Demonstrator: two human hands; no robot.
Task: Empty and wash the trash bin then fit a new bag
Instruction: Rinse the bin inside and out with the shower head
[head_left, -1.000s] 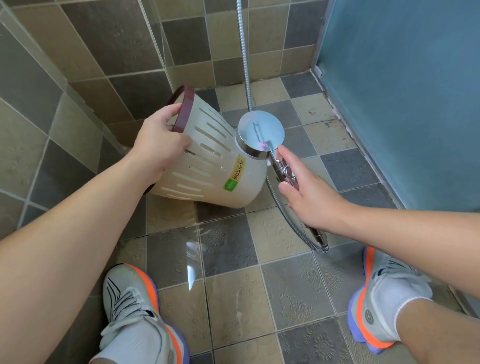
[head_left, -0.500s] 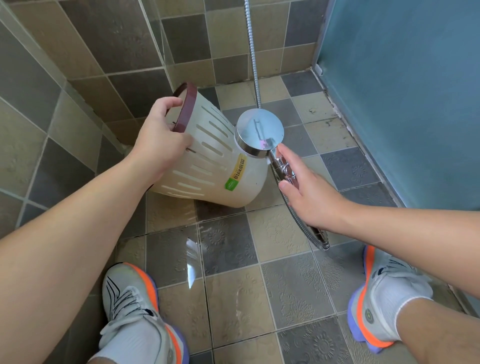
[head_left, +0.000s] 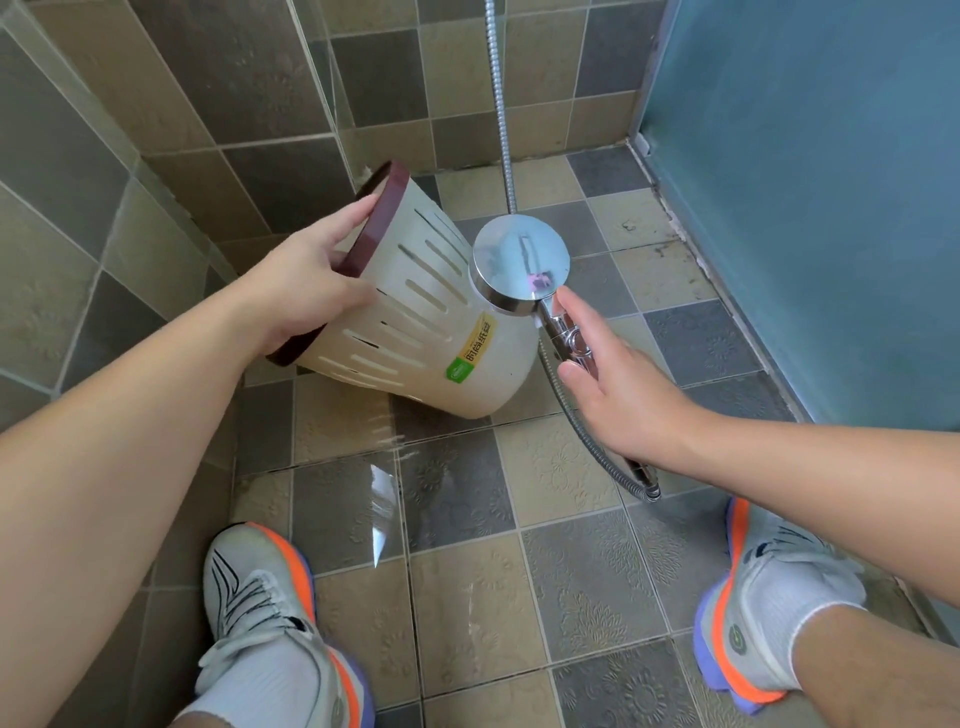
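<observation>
While we crouch over the wet tiled floor (head_left: 457, 587), our left hand (head_left: 306, 288) grips the dark red rim of the trash bin (head_left: 431, 332), fingers curled inside; the bin hangs tilted, mouth toward the wall, base low over the floor; our right hand (head_left: 618, 384) wraps the handle of the shower head (head_left: 519, 262), which sits just beside the bin's base; 2 sneakers (head_left: 260, 618) flank the scene.
</observation>
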